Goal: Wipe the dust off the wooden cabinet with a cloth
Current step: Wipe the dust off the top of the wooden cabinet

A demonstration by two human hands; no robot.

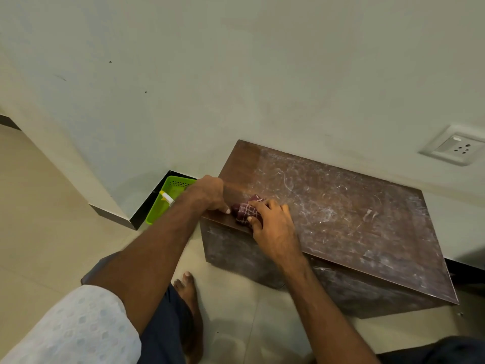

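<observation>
Wooden cabinet [341, 214] low against the wall, right of centre frame: boxy, dark brown, flat top streaked with pale dust. Right hand [273, 222] closed over a bunched maroon cloth [245, 210] at the top's near-left corner, seemingly pressing to wipe. Left hand [210, 193] curled on the left edge, likely steadying. Green perforated plastic basket [168, 198] on the floor beyond.

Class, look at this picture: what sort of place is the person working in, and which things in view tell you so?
Probably a room in a home. A low wooden cabinet stands on a tiled floor against a painted wall with a socket, and the person is barefoot.
</observation>
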